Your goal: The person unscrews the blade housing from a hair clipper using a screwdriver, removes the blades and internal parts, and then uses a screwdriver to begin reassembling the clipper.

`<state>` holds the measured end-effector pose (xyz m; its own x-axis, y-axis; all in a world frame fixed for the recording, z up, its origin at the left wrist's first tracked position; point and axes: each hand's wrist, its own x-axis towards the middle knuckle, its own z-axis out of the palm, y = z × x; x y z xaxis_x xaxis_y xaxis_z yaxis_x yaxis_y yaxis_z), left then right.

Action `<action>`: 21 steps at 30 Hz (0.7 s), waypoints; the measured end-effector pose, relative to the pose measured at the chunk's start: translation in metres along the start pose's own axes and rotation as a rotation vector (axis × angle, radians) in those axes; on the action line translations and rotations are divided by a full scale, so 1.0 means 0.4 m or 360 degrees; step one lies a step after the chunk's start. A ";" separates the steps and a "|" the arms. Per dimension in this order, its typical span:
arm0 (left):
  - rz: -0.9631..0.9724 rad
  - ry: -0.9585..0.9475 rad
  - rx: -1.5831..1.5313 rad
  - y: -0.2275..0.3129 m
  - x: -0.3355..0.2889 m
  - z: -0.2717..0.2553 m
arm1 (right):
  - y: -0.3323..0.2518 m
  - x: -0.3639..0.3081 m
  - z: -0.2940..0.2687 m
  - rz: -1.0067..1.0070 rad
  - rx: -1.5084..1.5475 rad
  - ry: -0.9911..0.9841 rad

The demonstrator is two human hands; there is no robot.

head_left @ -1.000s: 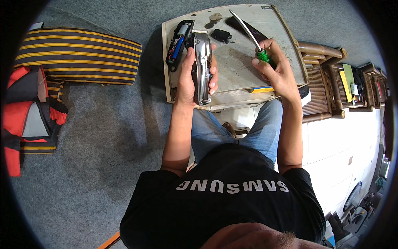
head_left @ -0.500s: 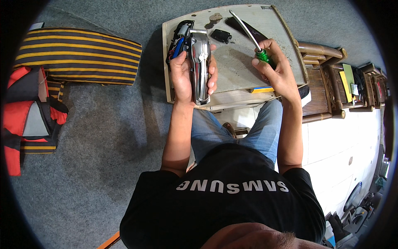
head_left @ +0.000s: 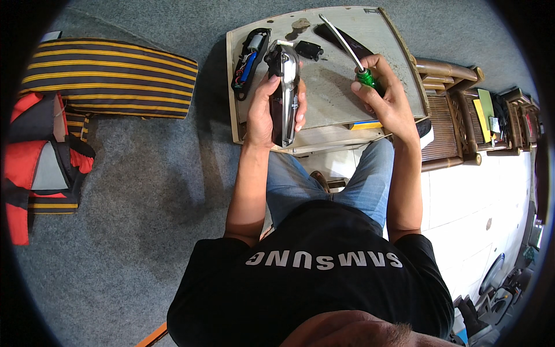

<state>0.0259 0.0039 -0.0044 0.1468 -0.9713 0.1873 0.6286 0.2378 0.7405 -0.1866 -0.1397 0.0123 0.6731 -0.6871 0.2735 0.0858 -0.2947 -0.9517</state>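
Observation:
My left hand (head_left: 263, 118) is closed round a shiny silver and black hair clipper (head_left: 287, 95), blade end pointing away from me and one dark side turned partly up. In my right hand (head_left: 384, 95) is a screwdriver (head_left: 365, 75) with a green handle, its long metal shaft slanting up and to the left over the table. Beyond my left hand lies an opened black housing (head_left: 251, 61) with a motor, a blue cylinder and wires in it. A small black plastic part (head_left: 309, 50) rests right of the clipper's blade. Behind the screwdriver shaft is a long dark piece (head_left: 332, 37).
Everything lies on a small pale wooden table (head_left: 329, 110) with a raised rim. A yellow and blue object (head_left: 365, 125) shows at its near edge. Striped cushions (head_left: 110, 78) and red-black cloth (head_left: 34, 162) lie at left; bamboo furniture (head_left: 442, 127) stands at right.
My left hand has rolled the clipper and shifted it slightly right, uncovering more of the opened black housing. My right hand and the screwdriver stay in place.

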 end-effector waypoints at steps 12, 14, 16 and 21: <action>0.0045 -0.0005 0.0001 -0.002 -0.003 0.015 | 0.000 0.000 -0.002 0.0008 -0.0006 -0.0011; 0.0068 0.0034 0.0189 -0.006 -0.001 0.013 | -0.002 0.000 -0.002 0.0017 0.0007 -0.0020; 0.0065 0.0083 0.0312 -0.007 0.001 0.015 | -0.005 -0.001 -0.003 0.0042 0.0014 -0.0025; -0.0002 0.0201 0.0350 0.000 0.006 0.030 | -0.007 -0.001 -0.002 0.0041 0.0018 -0.0024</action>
<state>0.0170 0.0016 0.0039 0.2490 -0.9617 0.1148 0.4495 0.2197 0.8658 -0.1877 -0.1391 0.0151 0.6863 -0.6842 0.2467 0.0766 -0.2693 -0.9600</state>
